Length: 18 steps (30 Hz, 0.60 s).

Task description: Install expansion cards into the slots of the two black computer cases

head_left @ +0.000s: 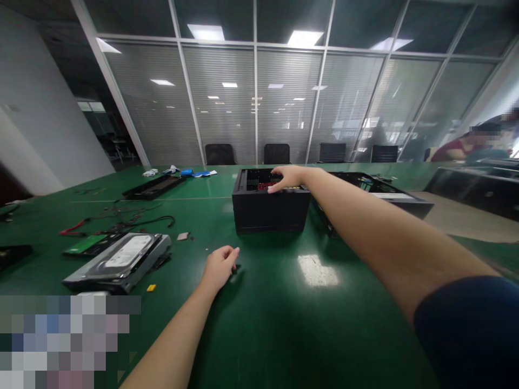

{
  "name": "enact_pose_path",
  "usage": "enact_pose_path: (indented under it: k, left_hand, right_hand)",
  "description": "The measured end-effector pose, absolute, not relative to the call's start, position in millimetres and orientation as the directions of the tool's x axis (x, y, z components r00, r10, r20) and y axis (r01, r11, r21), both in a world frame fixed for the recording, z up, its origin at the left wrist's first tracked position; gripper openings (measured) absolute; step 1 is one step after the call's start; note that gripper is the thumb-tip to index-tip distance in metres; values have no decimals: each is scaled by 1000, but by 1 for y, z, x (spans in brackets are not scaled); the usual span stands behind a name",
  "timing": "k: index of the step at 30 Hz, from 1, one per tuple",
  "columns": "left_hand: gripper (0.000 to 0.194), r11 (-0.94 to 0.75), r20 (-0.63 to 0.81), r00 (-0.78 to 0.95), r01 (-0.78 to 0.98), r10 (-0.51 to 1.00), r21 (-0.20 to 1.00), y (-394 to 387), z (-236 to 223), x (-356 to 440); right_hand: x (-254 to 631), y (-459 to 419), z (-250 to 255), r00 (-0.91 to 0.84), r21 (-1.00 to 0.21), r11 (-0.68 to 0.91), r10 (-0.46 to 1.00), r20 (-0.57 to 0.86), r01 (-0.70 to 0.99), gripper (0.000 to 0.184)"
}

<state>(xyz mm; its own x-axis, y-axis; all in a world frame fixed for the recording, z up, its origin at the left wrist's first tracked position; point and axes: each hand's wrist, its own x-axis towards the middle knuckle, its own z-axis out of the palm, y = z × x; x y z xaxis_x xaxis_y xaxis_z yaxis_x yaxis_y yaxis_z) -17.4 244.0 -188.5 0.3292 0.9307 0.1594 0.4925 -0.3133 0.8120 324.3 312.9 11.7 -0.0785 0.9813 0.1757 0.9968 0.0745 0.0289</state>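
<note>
A small black computer case (270, 208) stands open-topped in the middle of the green table (308, 324). My right hand (288, 177) reaches across and rests on its top rim, fingers curled over a red part inside. My left hand (219, 266) lies on the table in front of the case, fingers curled together; whether it holds anything is hidden. A hard drive (121, 260) in a metal bracket lies to the left of that hand.
A green circuit board (87, 243) and loose cables (133, 219) lie at the left. A black panel (154, 186) and blue packets (194, 173) sit farther back. Another open black case (377, 194) lies right of the first. A person sits at the far right.
</note>
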Motion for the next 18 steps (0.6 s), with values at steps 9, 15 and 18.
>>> enact_pose_path:
  k: [9,15,18]
  left_hand:
    - [37,-257,146,271,441,951,860,247,-191,-17]
    - [26,-229,188,144,374,972,899,252,-192,-18]
    - [17,-220,202,88,340,976,915,256,-194,-19]
  right_hand:
    - [308,324,-24,-81,-75,75,994,-78,994,117]
    - [298,281,-18,-151,-37,149,987,-61,988,113]
    - [295,233,-23,-181,-7,181,983,-23,984,113]
